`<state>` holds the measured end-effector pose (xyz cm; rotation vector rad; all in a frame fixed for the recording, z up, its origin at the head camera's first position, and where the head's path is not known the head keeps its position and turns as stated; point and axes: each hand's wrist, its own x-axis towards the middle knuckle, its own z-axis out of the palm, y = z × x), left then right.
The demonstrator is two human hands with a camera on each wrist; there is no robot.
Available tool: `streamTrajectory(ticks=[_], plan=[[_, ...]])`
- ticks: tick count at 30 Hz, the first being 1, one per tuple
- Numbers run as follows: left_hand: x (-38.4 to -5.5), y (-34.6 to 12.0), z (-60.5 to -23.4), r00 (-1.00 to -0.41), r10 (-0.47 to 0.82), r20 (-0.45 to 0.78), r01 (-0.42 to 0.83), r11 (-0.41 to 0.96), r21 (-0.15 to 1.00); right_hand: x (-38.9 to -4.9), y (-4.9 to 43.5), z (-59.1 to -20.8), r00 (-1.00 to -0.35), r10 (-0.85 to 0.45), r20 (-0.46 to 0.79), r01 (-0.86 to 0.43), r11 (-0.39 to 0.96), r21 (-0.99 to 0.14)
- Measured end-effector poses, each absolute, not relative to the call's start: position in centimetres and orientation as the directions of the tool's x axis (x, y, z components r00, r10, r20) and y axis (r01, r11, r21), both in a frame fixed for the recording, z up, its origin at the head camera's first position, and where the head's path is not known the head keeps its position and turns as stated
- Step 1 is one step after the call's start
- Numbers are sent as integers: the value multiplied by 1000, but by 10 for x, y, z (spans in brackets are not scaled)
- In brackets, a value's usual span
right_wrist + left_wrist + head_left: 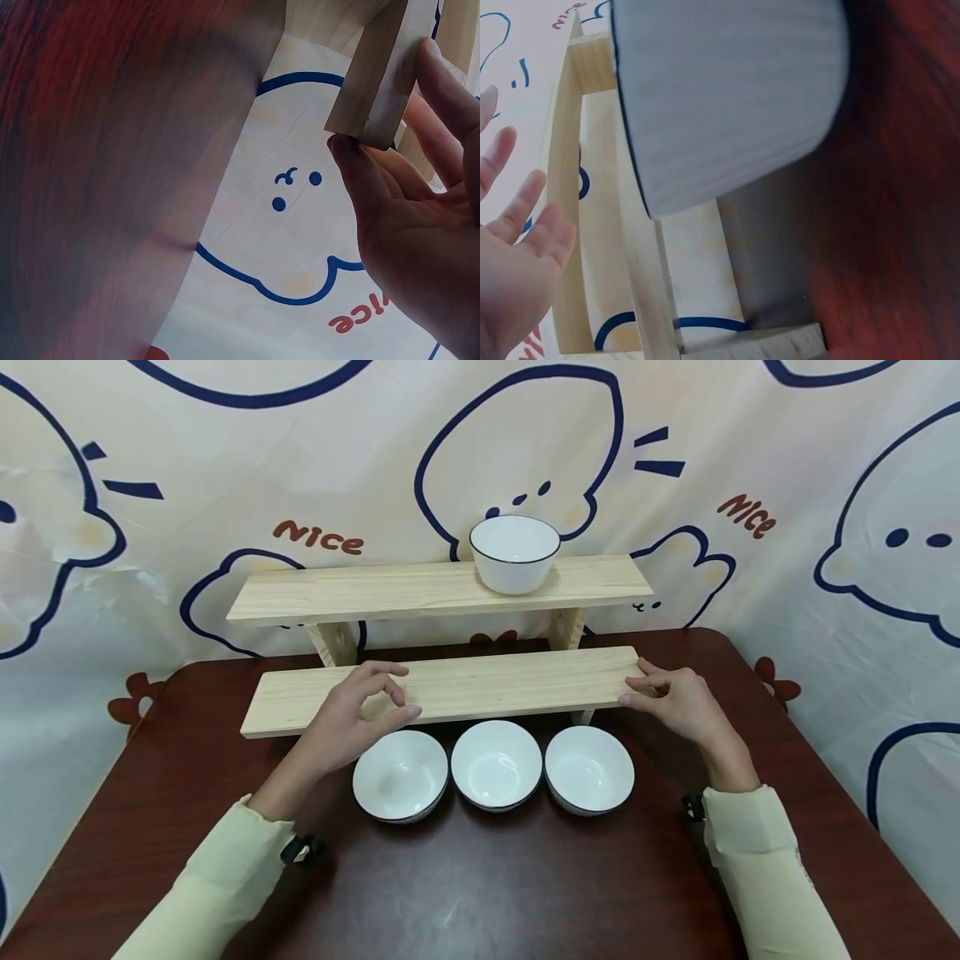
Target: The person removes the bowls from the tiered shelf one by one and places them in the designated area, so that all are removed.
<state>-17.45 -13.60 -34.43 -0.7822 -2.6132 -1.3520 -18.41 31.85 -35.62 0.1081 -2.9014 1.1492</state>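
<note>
A two-tier wooden shelf stands on the table; its lower board (517,681) lies between my hands. My right hand (682,702) pinches the right end of this board, and the right wrist view shows the thumb and fingers on either side of the board end (375,94). Over the left part of the lower board hovers my left hand (348,714), fingers loosely bent, holding nothing. Three white bowls, left (401,777), middle (497,766) and right (589,770), sit in a row before the shelf. Another white bowl (515,553) stands on the upper board (375,593).
The dark red-brown table (465,893) carries the shelf and bowls. Behind it hangs a cream cloth (247,468) printed with blue cartoon outlines. In the left wrist view, a bowl's side (735,112) covers much of the shelf.
</note>
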Motion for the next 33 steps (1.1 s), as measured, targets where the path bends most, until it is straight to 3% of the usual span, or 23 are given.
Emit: streamTrajectory(ticks=[7,18,33], plan=[[-182,-129,-337,-857,381,347,499,440,747,-184,318,-354,-997,-58,45,-73,730,-680],[-190,-113,-325,-794,419,441,596,395,699,-183,319,-354,-998,-63,32,-67,730,-680],[-203,-97,-314,-789,418,450,603,390,696,-183,319,-354,-994,-92,58,-108,744,-659]])
